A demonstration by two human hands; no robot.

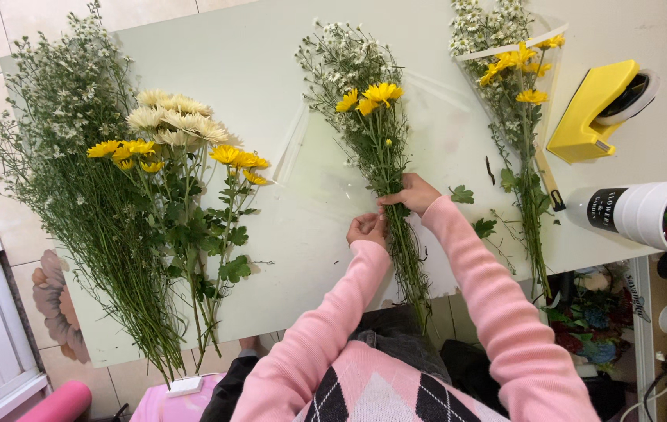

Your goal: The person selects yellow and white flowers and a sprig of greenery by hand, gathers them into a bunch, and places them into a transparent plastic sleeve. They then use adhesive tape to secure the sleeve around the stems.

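Observation:
A small bunch of yellow chrysanthemums and white filler flowers lies on a clear plastic sheet in the middle of the pale green table. My right hand grips the bunch's green stems about halfway down. My left hand, just below and to the left, pinches the stems or the sheet's edge; which one is unclear. Both arms wear pink sleeves. The stem ends hang over the table's near edge.
A large pile of loose yellow, cream and white flowers covers the table's left. A wrapped bouquet lies at right, beside a yellow tape dispenser and a white cup holding scissors. Loose leaves lie near my right hand.

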